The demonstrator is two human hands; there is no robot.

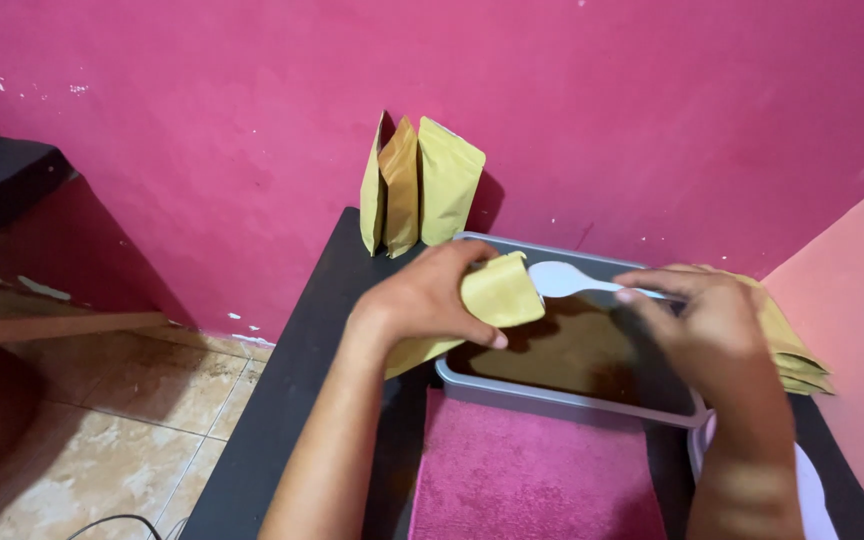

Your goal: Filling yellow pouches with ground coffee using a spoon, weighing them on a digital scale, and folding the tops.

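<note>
edges: I see the dark desk [292, 370] running from frame centre down to the bottom edge; its left edge drops to the tiled floor [102, 420], lower left. Pink wall [202, 120] closes the back, a lighter pink wall [852, 330] the right.
open room: bare desk strip left of the tray; little room right of it.
left grip: left hand [417, 300] closed around a yellow pouch [497, 292], mouth of the pouch pointing right, over the tray's left end.
right grip: right hand [702, 315] pinched on the handle of a white plastic spoon [562, 280]; the spoon bowl sits just beside the pouch mouth, centre frame.
tray: grey tray [552, 400] holds brown powder [572, 350], directly under both hands.
stock: three upright pouches [417, 185] against the back wall, above centre; a flat stack of pouches [792, 345] right of the tray, partly hidden by my right hand.
surface: pink cloth [532, 470] on the desk below the tray.
</note>
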